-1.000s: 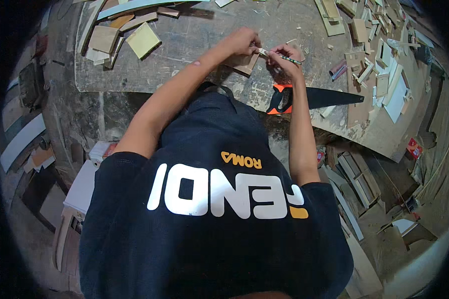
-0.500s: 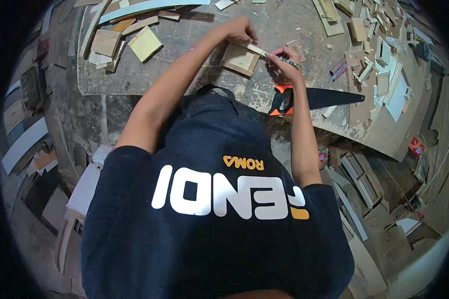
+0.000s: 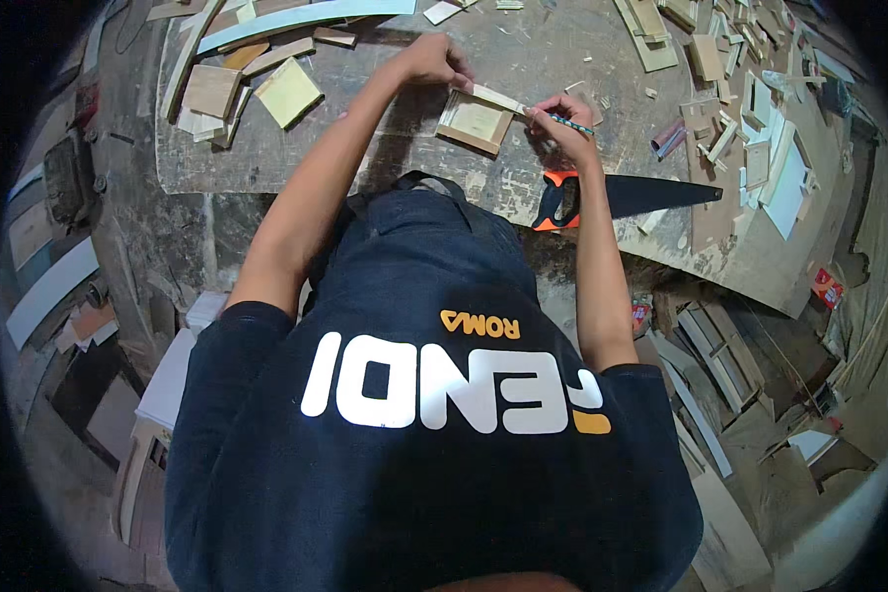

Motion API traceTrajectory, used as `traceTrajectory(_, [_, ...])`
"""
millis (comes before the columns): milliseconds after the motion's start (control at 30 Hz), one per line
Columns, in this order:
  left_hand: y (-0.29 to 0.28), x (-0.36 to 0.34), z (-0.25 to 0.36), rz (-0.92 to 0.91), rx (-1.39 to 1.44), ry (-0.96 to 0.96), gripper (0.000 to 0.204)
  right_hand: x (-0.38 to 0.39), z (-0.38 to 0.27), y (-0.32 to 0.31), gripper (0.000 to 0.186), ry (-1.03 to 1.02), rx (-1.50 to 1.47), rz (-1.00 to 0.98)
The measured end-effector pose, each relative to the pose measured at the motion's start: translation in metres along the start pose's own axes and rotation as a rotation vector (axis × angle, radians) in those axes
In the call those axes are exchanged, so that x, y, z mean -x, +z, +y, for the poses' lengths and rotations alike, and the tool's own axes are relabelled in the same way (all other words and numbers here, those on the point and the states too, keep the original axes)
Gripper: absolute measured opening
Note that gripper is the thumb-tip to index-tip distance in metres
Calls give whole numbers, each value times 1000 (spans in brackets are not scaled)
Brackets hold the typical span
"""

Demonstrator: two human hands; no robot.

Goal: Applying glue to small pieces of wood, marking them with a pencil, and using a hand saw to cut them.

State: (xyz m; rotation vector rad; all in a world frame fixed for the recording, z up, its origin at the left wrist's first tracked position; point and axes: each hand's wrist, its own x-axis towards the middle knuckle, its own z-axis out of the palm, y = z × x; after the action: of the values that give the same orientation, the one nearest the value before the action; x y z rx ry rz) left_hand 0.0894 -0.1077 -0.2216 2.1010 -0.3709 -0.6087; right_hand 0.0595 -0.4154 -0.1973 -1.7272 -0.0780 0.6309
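Roughly at the upper middle of the frame, a small square wooden frame piece (image 3: 476, 122) lies flat on the scarred workbench (image 3: 385, 168), with a thin pale wooden strip (image 3: 496, 97) laid along its upper right edge. The left hand (image 3: 434, 61) presses down on the strip's left end, fingers curled over it, just above the frame's upper left corner. The right hand (image 3: 559, 116) is closed in a writing grip round a slim pencil (image 3: 570, 122), its tip meeting the strip's right end.

Judging by this, the work looks to be at the marking stage: the strip is set against the frame and a line is being put on it, while no cut at that spot can be made out. The orange-handled handsaw (image 3: 622, 195) lies idle just below the right wrist, its dark blade pointing toward the right of the frame, so sawing seems to remain.

Further out, a yellowish square offcut (image 3: 288, 92) and other board scraps sit at the upper left, and many small wood offcuts (image 3: 750, 109) are strewn over the upper right.
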Motion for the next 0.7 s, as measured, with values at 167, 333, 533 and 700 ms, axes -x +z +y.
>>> traceTrajectory(167, [2, -1, -11, -13, 66, -27, 23, 0, -3, 3, 14, 13, -39, -5])
traceTrajectory(333, [1, 0, -1, 22, -14, 13, 23, 2, 0, 0, 14, 18, -17, 12])
traceTrajectory(533, [2, 3, 0, 31, 7, -23, 23, 1, -6, 1, 14, 15, 30, -4])
traceTrajectory(700, [2, 4, 4, 57, -28, 2, 24, 1, -5, 0, 14, -24, 27, -21])
